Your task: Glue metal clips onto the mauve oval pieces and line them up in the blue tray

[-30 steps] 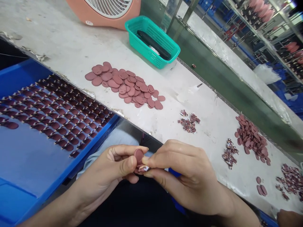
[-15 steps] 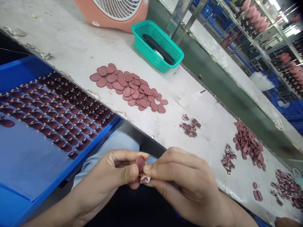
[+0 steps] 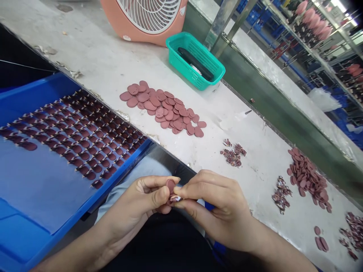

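Observation:
Between the fingertips of both hands is a small maroon oval piece (image 3: 170, 185), with a small shiny piece (image 3: 175, 198) against its lower end. My left hand (image 3: 147, 196) pinches the oval between thumb and fingers. From the other side, my right hand (image 3: 215, 204) closes its thumb and forefinger on the shiny piece, touching the oval too. Fingers hide how the two parts meet. On the grey table ahead lies a spread pile of maroon ovals (image 3: 170, 109), some with small holes. Right of it sits a small cluster of shiny maroon bits (image 3: 234, 154).
At left, a blue tray (image 3: 68, 223) holds rows of maroon pieces with shiny ends. A green basket (image 3: 198, 81) with a black object stands before an orange fan (image 3: 141, 22). Further right lie another oval pile (image 3: 309, 179), more shiny bits (image 3: 281, 194) and several loose ovals (image 3: 321, 243).
The view has shifted, so the table and tray appear further right. Both hands keep their pinch on the pieces, and the shiny piece sits slightly higher against the oval.

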